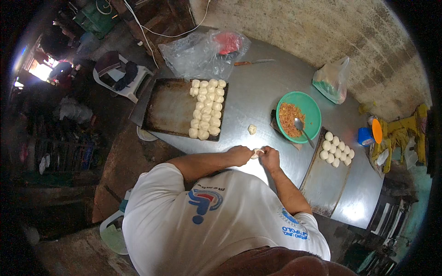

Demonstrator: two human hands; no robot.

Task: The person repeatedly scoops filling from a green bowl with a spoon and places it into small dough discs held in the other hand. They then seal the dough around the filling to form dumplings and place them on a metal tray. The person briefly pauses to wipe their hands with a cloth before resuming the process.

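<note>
Between my two hands is a small piece of white dough, pinched at the front of the metal table. My left hand grips its left side, and the fingers of my right hand hold its right edge. Whether filling lies inside the dough cannot be seen. Just beyond my hands rests a closed, pleated dough ball. To the right, a green plastic bowl contains a crumbly orange-brown filling and a metal spoon.
At left, a dark baking tray carries rows of filled dough balls. Another tray at right bears smooth dough balls. A knife, clear plastic bag, filled bag and blue container lie farther out.
</note>
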